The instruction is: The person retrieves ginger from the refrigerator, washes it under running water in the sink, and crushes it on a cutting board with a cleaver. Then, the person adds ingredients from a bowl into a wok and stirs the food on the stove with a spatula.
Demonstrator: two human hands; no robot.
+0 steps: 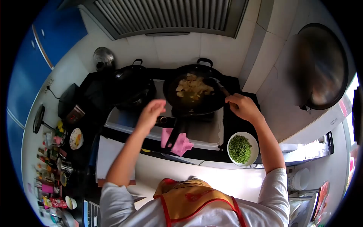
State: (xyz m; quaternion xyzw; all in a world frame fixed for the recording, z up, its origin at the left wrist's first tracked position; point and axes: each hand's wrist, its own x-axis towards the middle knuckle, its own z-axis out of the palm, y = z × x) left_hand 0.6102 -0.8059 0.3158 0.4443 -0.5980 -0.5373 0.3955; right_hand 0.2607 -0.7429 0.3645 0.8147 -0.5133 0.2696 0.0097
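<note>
My right hand [244, 108] is closed around the handle of a spatula [224, 90], whose head reaches into the wok [211, 108]. Pale, chunky pieces of food [191, 86] lie in the wok, with some liquid below them. My left hand [151, 113] is raised over the front of the stove, left of the wok, its fingers curled together and nothing visible in them. Below it, a pink cloth [183, 145] lies around the wok's long handle [174, 134]. A white bowl [254, 154] of chopped green vegetable [240, 149] stands near my right forearm.
A dark covered pan [132, 85] sits on the left burner. Behind it a metal lid [104, 58] leans on the wall. A range hood [166, 17] hangs above, and a large round pan [325, 68] hangs at right. Seasoning bottles [47, 162] line the left counter.
</note>
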